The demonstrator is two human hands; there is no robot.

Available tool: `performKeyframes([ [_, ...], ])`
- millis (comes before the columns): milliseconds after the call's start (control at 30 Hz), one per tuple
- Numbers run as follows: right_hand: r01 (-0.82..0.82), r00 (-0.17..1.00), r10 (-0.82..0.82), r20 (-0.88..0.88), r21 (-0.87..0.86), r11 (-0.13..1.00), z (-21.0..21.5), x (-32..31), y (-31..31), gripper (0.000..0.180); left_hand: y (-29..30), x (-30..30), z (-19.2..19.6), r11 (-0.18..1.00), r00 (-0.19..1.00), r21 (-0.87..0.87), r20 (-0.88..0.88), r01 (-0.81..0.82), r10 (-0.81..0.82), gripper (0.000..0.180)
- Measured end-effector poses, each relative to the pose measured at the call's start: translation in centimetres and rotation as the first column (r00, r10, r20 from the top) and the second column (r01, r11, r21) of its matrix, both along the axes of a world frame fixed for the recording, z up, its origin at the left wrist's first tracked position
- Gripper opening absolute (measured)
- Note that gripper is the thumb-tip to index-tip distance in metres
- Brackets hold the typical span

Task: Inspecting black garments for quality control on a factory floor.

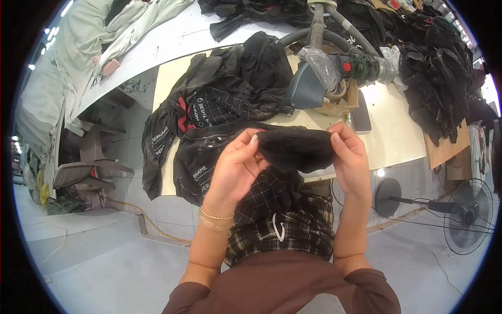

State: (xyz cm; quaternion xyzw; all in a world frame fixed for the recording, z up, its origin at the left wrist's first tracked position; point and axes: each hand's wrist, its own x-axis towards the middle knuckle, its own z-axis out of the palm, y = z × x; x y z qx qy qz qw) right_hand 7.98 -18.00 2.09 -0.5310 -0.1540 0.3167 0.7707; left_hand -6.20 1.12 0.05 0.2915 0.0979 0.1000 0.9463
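Between my two hands a piece of black fabric is held up and stretched wide, its lower edge sagging in a curve. My left hand pinches its left end between thumb and fingers. At the other end my right hand grips the corner the same way. Just behind and below lies a black garment with white print and a white grid pattern, hanging over the table edge toward my lap. Whether the held fabric belongs to that garment, I cannot tell. Another black garment with red trim is heaped farther back.
On the cream table, a grey machine head with hoses stands beyond my hands, beside a phone. Dark garments pile up at right. A standing fan is at far right, a chair at left, pale cloth behind it.
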Motion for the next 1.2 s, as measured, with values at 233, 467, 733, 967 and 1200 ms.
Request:
performKeyframes([
  [233,0.031,0.961,0.026,0.275,-0.201,0.979,-0.6,1.2,-0.3,0.011,1.4,0.9,1.1,0.968,0.997,0.249,-0.065,-0.022,0.039,0.011],
  [467,0.144,0.779,0.092,0.621,-0.319,0.937,-1.0,1.2,0.7,0.014,-0.5,2.3,0.0,0.982,0.993,0.186,-0.105,-0.038,0.059,0.009],
  [733,0.111,0.555,0.194,0.809,-0.303,0.946,0.4,-0.8,1.4,0.019,-0.9,2.2,0.0,0.948,0.992,0.32,-0.118,-0.003,0.043,0.008],
  [967,-0.155,0.899,0.243,0.364,-0.255,0.955,0.4,0.6,0.6,0.009,-0.7,2.0,-0.7,0.864,0.988,0.504,-0.129,-0.012,0.088,0.012],
  [1200,-0.121,0.9,0.235,0.366,-0.309,0.943,0.7,0.3,1.0,0.016,-1.2,2.2,-0.8,0.862,0.984,0.506,-0.138,-0.026,0.11,0.014],
])
